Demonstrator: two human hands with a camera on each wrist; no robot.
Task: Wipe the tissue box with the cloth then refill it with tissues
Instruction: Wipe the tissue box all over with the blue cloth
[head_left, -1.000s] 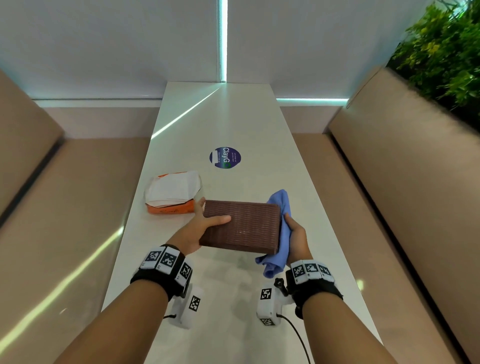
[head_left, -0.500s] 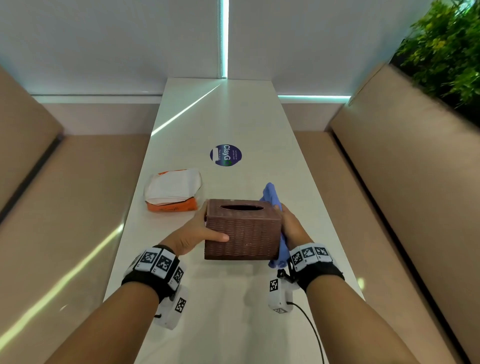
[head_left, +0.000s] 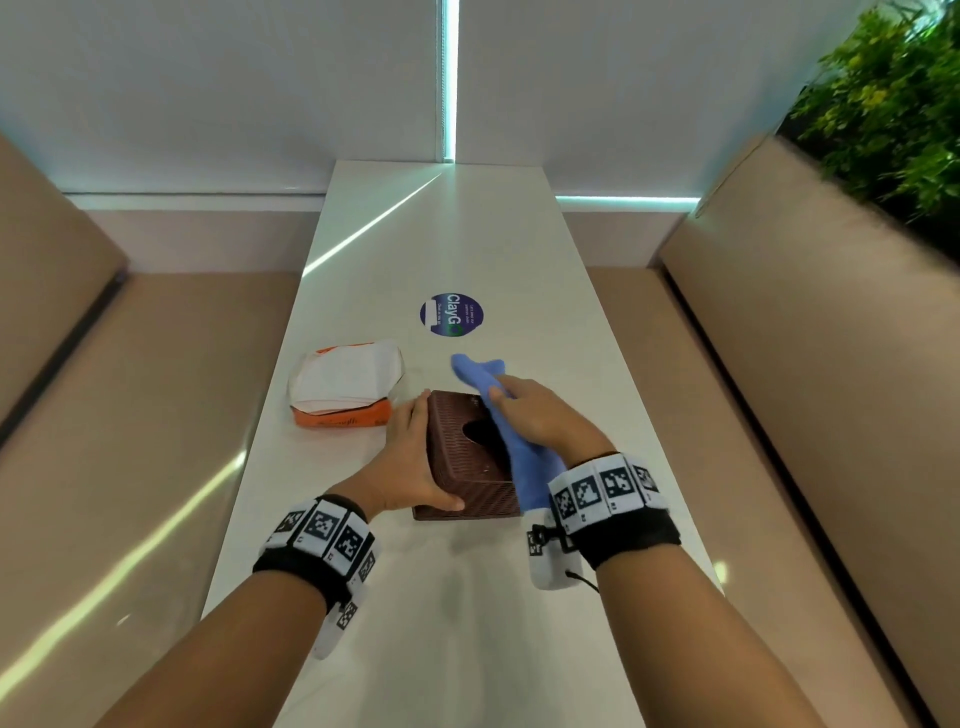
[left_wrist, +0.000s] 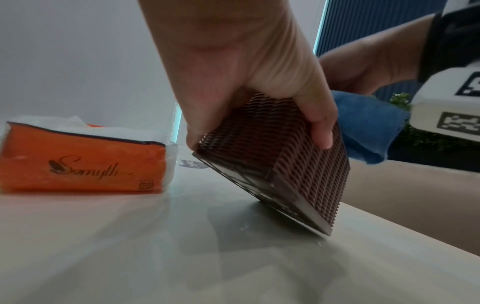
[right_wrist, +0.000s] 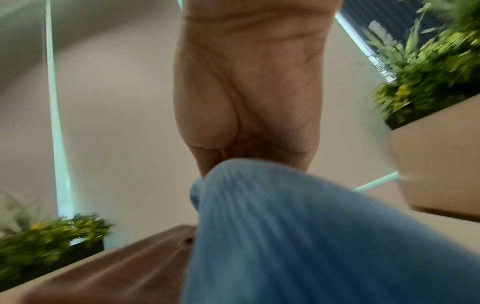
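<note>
The wiping step is going on, I think. In the lower middle of the head view, the left hand is holding the brown tissue box by its side, with its grip curled round the box. The left wrist view is showing the box tipped up on one bottom edge on the white surface. The right hand is pinching the blue cloth, and the cloth is lying across the top of the box, partly over the hole. The box top is being wiped, so the refill is not yet started.

Next, I think the cloth needs to be put down and the box opened.

Just left of the box, the orange tissue pack is waiting. Nothing is blocking the way to it. Farther up, a round blue sticker is sitting on the surface. Green plants are filling the upper right corner.
</note>
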